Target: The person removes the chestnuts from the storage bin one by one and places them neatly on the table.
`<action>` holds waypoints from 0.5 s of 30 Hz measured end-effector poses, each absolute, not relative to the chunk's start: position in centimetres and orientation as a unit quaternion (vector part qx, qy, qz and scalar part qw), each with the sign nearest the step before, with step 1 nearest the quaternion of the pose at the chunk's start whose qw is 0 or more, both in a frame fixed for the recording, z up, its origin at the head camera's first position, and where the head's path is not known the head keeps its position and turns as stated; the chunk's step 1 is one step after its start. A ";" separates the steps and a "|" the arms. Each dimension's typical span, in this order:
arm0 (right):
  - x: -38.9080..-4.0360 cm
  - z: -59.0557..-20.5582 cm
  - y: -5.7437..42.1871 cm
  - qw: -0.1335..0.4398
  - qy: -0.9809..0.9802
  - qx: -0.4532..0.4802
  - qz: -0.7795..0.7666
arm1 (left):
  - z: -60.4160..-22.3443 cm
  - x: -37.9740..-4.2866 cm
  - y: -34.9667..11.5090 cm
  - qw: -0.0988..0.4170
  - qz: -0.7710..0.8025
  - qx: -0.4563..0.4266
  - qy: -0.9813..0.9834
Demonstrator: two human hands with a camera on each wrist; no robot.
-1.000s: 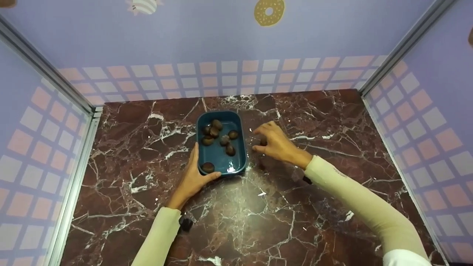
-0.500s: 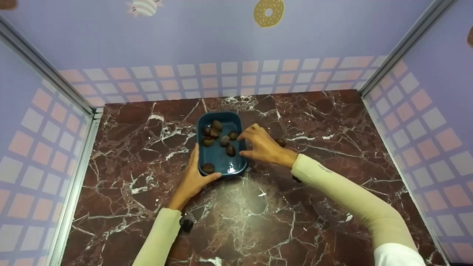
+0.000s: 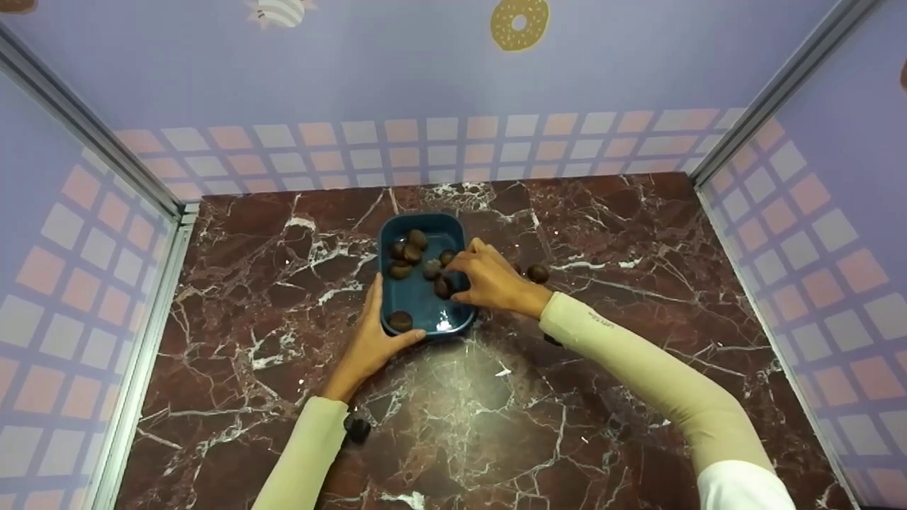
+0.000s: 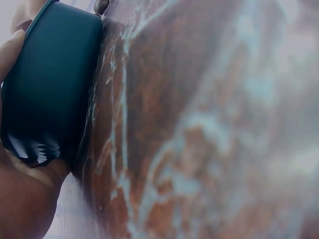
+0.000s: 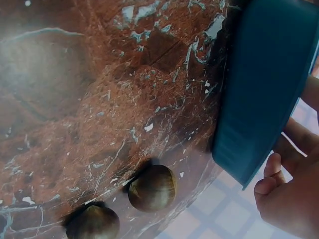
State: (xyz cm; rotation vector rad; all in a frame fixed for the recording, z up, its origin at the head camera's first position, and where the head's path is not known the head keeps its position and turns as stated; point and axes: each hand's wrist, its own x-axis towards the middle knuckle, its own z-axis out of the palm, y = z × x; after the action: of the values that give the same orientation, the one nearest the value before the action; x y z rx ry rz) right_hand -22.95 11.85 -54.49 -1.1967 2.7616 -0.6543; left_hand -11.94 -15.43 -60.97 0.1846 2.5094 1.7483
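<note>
Wall panel in lilac, patterned with pink and white squares, runs down the left edge, a metal rail at its foot. Beside it spreads the worktop, dark red-brown marble with white veins. A pale yellow-green sleeve reaches up from the bottom, a small black device at the wrist. The left hand grips the near left corner of a tray: fingers lie along the left side and the thumb rests on the near rim.

The tray is blue-green, deep and rounded at the corners, and sits flat at the middle of the worktop. Inside are brown shells: a group of four at the far left, one alone in the near left corner, and three towards the right side, one of these greyer.

The right hand comes over the right rim, partly open, thumb and fingers bent into the tray around the nearest shell; whether it holds anything cannot be told. Two loose shells lie just right of the tray, clearest in the right wrist view. A matching sleeve extends to the lower right.
</note>
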 end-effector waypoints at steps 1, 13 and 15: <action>-23.0 -54.5 11.7 0.033 0.897 -0.387 -0.210 | -61.0 -11.9 -15.4 0.039 0.570 0.060 0.818; -23.4 -55.2 10.5 0.012 0.908 -0.385 -0.163 | -61.0 -11.8 -15.4 0.036 0.578 0.061 0.813; -23.3 -55.3 10.3 0.008 0.908 -0.391 -0.148 | -61.1 -11.8 -15.4 0.036 0.576 0.059 0.814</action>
State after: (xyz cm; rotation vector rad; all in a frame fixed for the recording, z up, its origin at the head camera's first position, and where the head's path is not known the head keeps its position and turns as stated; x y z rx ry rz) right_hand -23.34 10.29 -55.31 -1.2233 2.8383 -0.4625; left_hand -11.80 -15.36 -61.08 0.1825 2.5009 1.7697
